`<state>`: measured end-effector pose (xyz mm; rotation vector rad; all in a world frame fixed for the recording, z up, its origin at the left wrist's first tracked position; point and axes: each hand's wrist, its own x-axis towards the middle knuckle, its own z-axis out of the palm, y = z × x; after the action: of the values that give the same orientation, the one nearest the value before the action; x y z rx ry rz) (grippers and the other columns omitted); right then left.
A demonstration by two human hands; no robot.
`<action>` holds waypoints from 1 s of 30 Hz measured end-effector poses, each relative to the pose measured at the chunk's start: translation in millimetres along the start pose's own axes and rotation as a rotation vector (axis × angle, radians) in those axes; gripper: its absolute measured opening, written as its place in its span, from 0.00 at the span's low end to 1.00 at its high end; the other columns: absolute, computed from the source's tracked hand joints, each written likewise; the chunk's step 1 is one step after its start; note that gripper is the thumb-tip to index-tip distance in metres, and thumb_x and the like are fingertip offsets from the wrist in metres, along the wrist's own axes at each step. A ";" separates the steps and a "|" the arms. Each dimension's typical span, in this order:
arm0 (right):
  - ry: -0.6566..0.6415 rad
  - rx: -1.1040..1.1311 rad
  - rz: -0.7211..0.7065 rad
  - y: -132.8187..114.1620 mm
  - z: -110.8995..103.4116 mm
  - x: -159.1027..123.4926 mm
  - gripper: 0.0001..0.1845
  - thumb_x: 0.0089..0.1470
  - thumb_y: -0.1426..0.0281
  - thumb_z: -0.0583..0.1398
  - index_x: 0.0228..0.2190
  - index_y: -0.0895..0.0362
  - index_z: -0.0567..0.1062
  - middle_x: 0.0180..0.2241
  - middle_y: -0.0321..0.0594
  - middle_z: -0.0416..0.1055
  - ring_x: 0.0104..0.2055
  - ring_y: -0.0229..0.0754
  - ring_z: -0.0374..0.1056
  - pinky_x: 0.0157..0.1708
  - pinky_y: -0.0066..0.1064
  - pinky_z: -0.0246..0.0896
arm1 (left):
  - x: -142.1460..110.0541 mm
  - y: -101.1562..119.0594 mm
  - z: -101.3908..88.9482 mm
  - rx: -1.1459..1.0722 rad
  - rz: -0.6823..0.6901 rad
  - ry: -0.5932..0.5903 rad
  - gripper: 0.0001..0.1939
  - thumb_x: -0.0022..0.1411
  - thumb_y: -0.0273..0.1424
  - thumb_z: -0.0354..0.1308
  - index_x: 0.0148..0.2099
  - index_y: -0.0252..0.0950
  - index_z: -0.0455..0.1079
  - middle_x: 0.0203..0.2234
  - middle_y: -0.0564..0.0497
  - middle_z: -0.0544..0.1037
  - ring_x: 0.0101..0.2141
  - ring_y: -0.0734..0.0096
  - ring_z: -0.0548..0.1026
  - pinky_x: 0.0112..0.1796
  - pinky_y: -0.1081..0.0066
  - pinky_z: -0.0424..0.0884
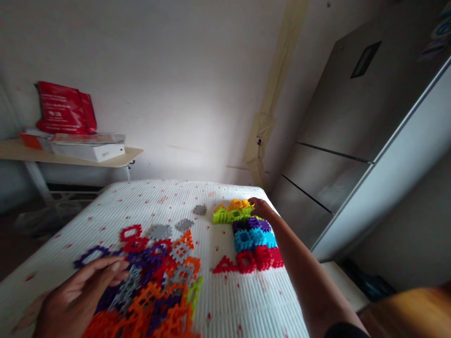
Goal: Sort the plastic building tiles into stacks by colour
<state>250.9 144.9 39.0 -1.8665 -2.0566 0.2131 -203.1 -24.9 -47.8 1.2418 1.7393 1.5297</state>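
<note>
My left hand [79, 293] is closed in a pinch above the left part of a loose pile of plastic interlocking building pieces. Whatever its fingertips may hold does not show. A purple frame piece [92, 256] and grey pieces [128, 286] lie close by, among orange pieces [146, 298] and red ones. Over on the right, my right hand [261, 207] reaches to the far end of the sorted groups. Its fingers curl down at a lime-green piece [249, 211], beside the yellow pieces [239, 204]; the grip is partly hidden.
Purple pieces [253, 223], light-blue pieces [244, 239] and red pieces [262, 257] stand in rows near my right forearm. Grey pieces [200, 210] lie mid-bed on the white spotted cover [225, 295]. A side table [132, 155] carries a red bag [63, 108]; a fridge [327, 122] stands right.
</note>
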 end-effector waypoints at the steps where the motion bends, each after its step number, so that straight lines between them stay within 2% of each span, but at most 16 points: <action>1: -0.003 -0.001 0.000 0.5 1.1 0.8 0.32 0.35 0.83 0.64 0.46 0.56 0.73 0.42 0.40 0.75 0.43 0.43 0.71 0.42 0.30 0.66 | -0.4 0.1 -0.2 -0.052 -0.047 -0.041 0.19 0.51 0.49 0.59 0.41 0.44 0.71 0.31 0.57 0.82 0.34 0.66 0.79 0.36 0.76 0.75; 2: -0.006 -0.002 0.000 0.6 2.2 1.5 0.32 0.35 0.83 0.64 0.46 0.56 0.73 0.42 0.40 0.75 0.43 0.43 0.71 0.42 0.30 0.66 | -0.9 0.4 -0.4 -0.105 -0.096 -0.084 0.19 0.50 0.49 0.60 0.42 0.45 0.71 0.32 0.58 0.81 0.35 0.67 0.78 0.36 0.77 0.74; 4: -0.008 -0.005 0.000 0.2 4.6 2.2 0.31 0.35 0.82 0.64 0.46 0.57 0.73 0.41 0.41 0.75 0.43 0.44 0.72 0.43 0.30 0.66 | -2.3 1.7 -0.7 -0.141 -0.146 -0.084 0.19 0.50 0.48 0.61 0.41 0.45 0.71 0.32 0.58 0.81 0.36 0.69 0.78 0.37 0.79 0.73; 9: 0.016 -0.007 -0.001 -1.8 7.8 1.0 0.31 0.34 0.84 0.63 0.45 0.56 0.74 0.42 0.41 0.75 0.44 0.46 0.71 0.45 0.33 0.66 | -4.8 5.2 -1.1 -0.144 -0.152 -0.091 0.17 0.51 0.48 0.60 0.41 0.46 0.71 0.32 0.59 0.81 0.36 0.70 0.77 0.38 0.78 0.73; 14: 0.057 -0.011 -0.016 -10.0 -4.6 -7.3 0.30 0.35 0.83 0.62 0.44 0.57 0.74 0.42 0.42 0.75 0.42 0.45 0.72 0.44 0.32 0.66 | -7.8 18.4 -0.7 -0.144 -0.156 -0.086 0.18 0.51 0.48 0.59 0.41 0.45 0.71 0.31 0.58 0.81 0.36 0.69 0.77 0.39 0.77 0.73; 19: 0.105 0.004 -0.099 -43.2 -18.8 -28.8 0.27 0.40 0.83 0.60 0.46 0.61 0.73 0.44 0.47 0.73 0.45 0.45 0.70 0.47 0.34 0.64 | -8.5 57.9 -10.5 -0.054 -0.155 -0.029 0.23 0.43 0.49 0.59 0.37 0.38 0.71 0.27 0.52 0.80 0.30 0.64 0.77 0.35 0.71 0.73; 22: 0.106 0.060 -0.193 -73.4 -15.3 -51.0 0.25 0.43 0.79 0.60 0.46 0.59 0.72 0.43 0.45 0.73 0.43 0.44 0.70 0.46 0.35 0.64 | 3.7 64.2 -26.0 0.059 -0.097 0.000 0.24 0.43 0.48 0.57 0.37 0.35 0.71 0.26 0.51 0.79 0.30 0.63 0.77 0.33 0.71 0.71; 24: 0.100 0.142 -0.276 -95.4 -8.7 -70.6 0.22 0.44 0.77 0.60 0.45 0.58 0.73 0.41 0.44 0.73 0.39 0.43 0.70 0.42 0.34 0.65 | 14.9 56.1 -39.3 0.198 -0.052 -0.061 0.22 0.43 0.48 0.56 0.35 0.35 0.72 0.25 0.50 0.79 0.30 0.62 0.76 0.33 0.71 0.69; 26: 0.017 0.224 -0.348 -117.8 -1.0 -93.2 0.20 0.46 0.75 0.60 0.45 0.57 0.73 0.40 0.42 0.73 0.37 0.41 0.70 0.39 0.32 0.65 | 24.0 44.3 -52.6 0.325 -0.018 -0.166 0.19 0.44 0.46 0.55 0.30 0.36 0.73 0.24 0.51 0.78 0.30 0.62 0.75 0.32 0.71 0.67; 30: -0.285 0.324 -0.465 -159.9 12.6 -137.4 0.21 0.48 0.73 0.61 0.46 0.55 0.73 0.42 0.42 0.73 0.35 0.39 0.69 0.35 0.29 0.65 | 28.7 30.1 -72.3 0.445 -0.041 -0.450 0.13 0.45 0.41 0.53 0.24 0.36 0.69 0.19 0.53 0.73 0.25 0.67 0.70 0.28 0.72 0.63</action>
<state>106.7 -7.8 60.4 -1.1856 -2.4025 0.6726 -267.7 -36.7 3.5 1.6011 1.8219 0.7676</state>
